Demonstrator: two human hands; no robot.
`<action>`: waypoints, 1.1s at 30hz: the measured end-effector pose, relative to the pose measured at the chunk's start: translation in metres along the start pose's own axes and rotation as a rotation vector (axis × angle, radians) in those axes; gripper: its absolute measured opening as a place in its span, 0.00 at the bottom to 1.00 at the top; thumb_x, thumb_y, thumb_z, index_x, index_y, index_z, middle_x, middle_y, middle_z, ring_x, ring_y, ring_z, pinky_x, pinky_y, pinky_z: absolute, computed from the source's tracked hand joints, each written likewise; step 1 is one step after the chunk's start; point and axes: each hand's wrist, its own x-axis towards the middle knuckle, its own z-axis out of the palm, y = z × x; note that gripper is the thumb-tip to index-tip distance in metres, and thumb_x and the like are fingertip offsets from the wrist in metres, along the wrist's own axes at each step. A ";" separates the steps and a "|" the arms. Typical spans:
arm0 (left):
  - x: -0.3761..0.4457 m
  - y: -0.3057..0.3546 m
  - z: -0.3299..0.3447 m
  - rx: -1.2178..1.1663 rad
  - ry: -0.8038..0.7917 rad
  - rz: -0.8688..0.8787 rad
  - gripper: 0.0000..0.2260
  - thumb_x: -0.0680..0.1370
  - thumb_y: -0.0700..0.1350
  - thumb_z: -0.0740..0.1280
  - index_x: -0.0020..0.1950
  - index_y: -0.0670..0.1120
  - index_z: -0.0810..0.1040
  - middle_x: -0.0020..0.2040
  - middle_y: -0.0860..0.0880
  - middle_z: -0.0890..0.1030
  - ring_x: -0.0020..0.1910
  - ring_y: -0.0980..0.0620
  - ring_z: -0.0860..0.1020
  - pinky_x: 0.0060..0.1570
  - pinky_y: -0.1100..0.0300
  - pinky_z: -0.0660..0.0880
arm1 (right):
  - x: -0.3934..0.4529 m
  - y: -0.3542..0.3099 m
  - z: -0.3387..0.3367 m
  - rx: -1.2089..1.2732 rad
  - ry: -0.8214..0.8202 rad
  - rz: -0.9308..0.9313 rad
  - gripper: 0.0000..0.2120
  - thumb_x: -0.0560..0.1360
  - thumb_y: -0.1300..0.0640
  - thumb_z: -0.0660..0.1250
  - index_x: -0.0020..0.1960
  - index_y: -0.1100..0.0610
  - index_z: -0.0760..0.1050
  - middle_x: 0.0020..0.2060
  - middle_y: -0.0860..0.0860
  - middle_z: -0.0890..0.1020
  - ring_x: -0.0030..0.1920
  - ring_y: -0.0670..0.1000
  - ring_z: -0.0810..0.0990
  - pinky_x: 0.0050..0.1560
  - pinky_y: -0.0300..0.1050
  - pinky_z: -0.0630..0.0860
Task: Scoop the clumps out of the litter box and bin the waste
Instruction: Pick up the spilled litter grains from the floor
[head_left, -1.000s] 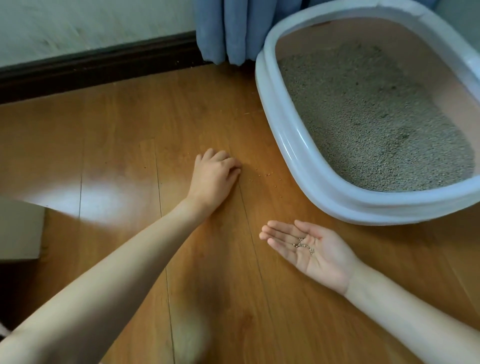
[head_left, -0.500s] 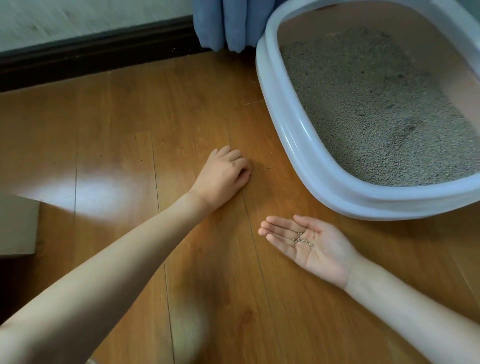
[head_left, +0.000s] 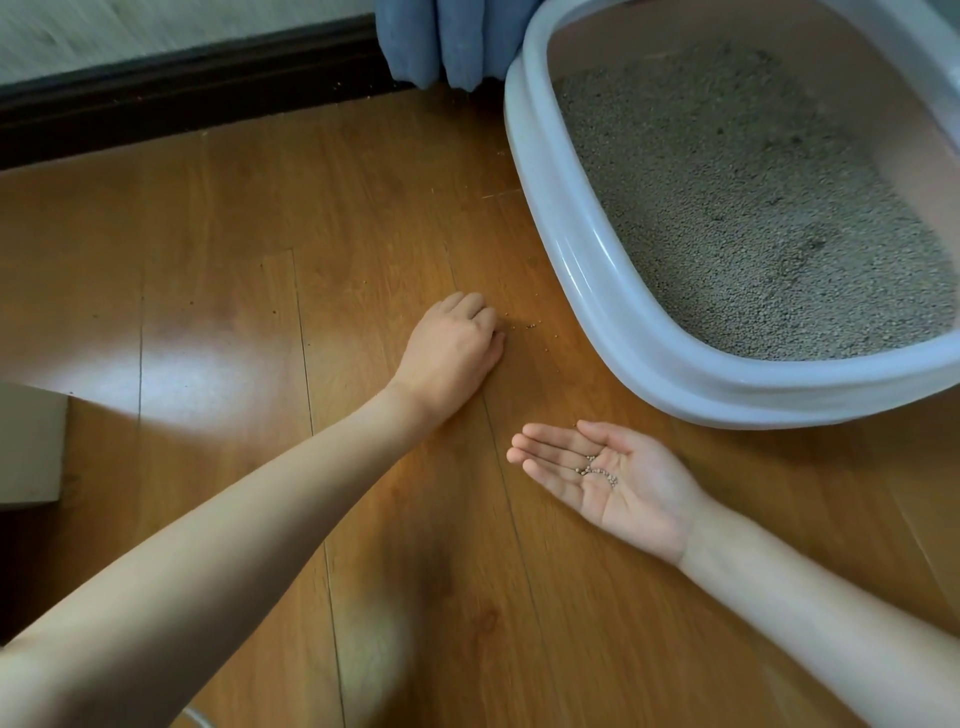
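- Litter granules (head_left: 598, 470), small, pale and round, lie loose in the upturned right hand (head_left: 618, 480), its fingers straight and relaxed; light and prone to roll, they are probably best cupped.
- Left hand (head_left: 453, 349) rests knuckles-up on the glossy wood-plank floor (head_left: 223, 218), fingers curled toward stray grains (head_left: 530, 326); whether it pinches any I cannot tell.
- Farther off, the smooth pale-grey plastic litter box (head_left: 582, 280), oval-rimmed, holds coarse grey litter (head_left: 737, 218).
- Blue curtain (head_left: 441, 41) hangs behind.
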 end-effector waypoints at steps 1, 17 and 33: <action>0.001 -0.002 0.003 0.040 -0.010 0.034 0.10 0.78 0.41 0.59 0.39 0.39 0.75 0.36 0.43 0.75 0.34 0.44 0.73 0.33 0.53 0.73 | 0.000 0.000 0.000 -0.001 0.007 0.001 0.20 0.78 0.60 0.55 0.53 0.75 0.78 0.55 0.69 0.79 0.55 0.66 0.81 0.53 0.54 0.80; -0.042 0.084 -0.038 -0.134 -0.052 0.387 0.08 0.81 0.42 0.61 0.44 0.43 0.77 0.42 0.47 0.76 0.39 0.48 0.71 0.38 0.55 0.65 | 0.005 -0.006 0.004 0.117 0.113 -0.152 0.21 0.53 0.69 0.80 0.41 0.62 0.75 0.31 0.53 0.73 0.29 0.48 0.73 0.35 0.38 0.71; 0.010 0.022 0.000 -0.178 0.016 -0.081 0.05 0.78 0.40 0.66 0.44 0.39 0.77 0.41 0.43 0.77 0.40 0.45 0.74 0.40 0.58 0.68 | -0.007 0.002 0.002 0.047 0.046 -0.014 0.19 0.78 0.62 0.55 0.53 0.77 0.77 0.55 0.70 0.79 0.53 0.67 0.81 0.53 0.53 0.80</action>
